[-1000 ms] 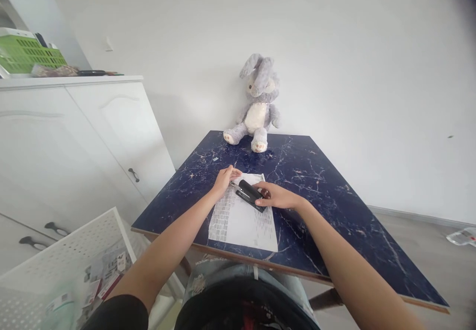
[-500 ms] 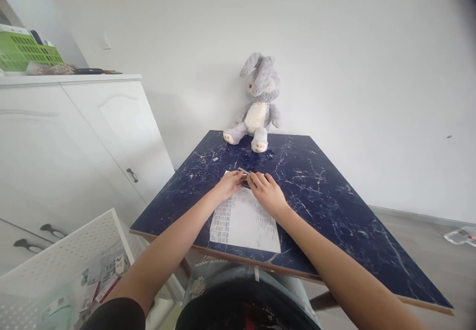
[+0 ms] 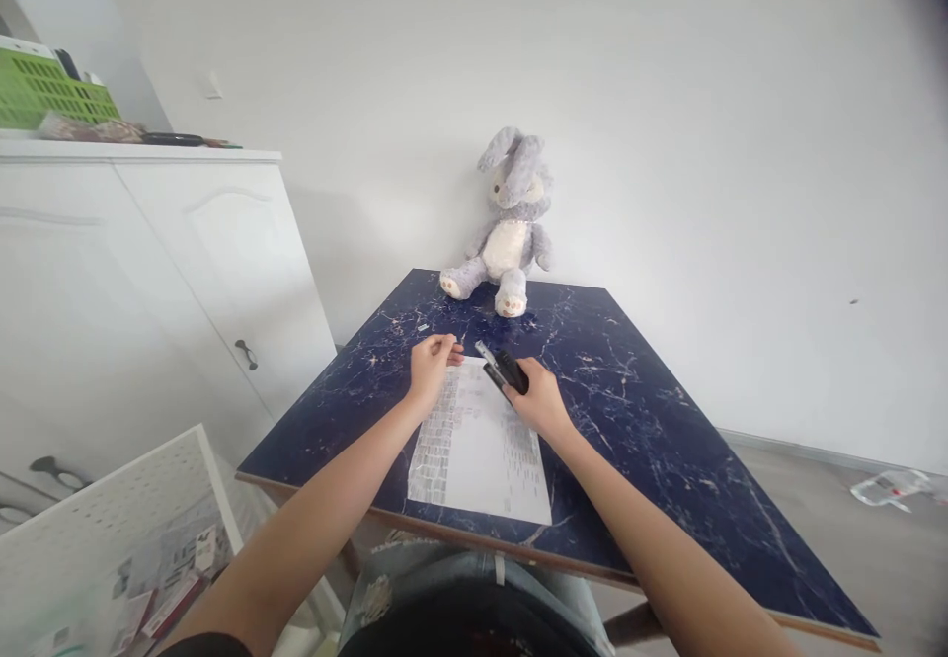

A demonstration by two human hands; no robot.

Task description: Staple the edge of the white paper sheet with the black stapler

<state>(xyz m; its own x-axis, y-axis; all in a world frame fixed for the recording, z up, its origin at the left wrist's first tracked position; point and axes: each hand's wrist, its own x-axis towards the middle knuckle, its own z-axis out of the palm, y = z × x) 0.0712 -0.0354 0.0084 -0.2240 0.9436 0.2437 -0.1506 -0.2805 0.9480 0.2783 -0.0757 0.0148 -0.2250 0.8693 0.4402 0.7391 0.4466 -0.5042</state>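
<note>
My right hand [image 3: 539,395] is wrapped round a black stapler [image 3: 511,370] above the top right part of a printed paper [image 3: 485,459]. The stapler's top is swung up, so its silver magazine [image 3: 485,352] sticks out toward the upper left. Left of it, my left hand [image 3: 432,369] is at the paper's top left corner, thumb and forefinger pinched together. Whatever may be between those fingertips is too small to make out. A small pale strip [image 3: 423,327], perhaps staples, lies on the table beyond my left hand.
A grey plush rabbit [image 3: 510,232] sits at the back of the dark blue marbled table [image 3: 652,440], against the wall. White cabinets [image 3: 214,242] stand on the left, with a green basket [image 3: 55,89] on top. A white perforated bin [image 3: 148,499] holds boxes at lower left.
My hands have drawn apart: the left moved left, off the stapler, while the right keeps hold of it. The stapler now shows plainly with its parts spread. The view has shifted slightly.
</note>
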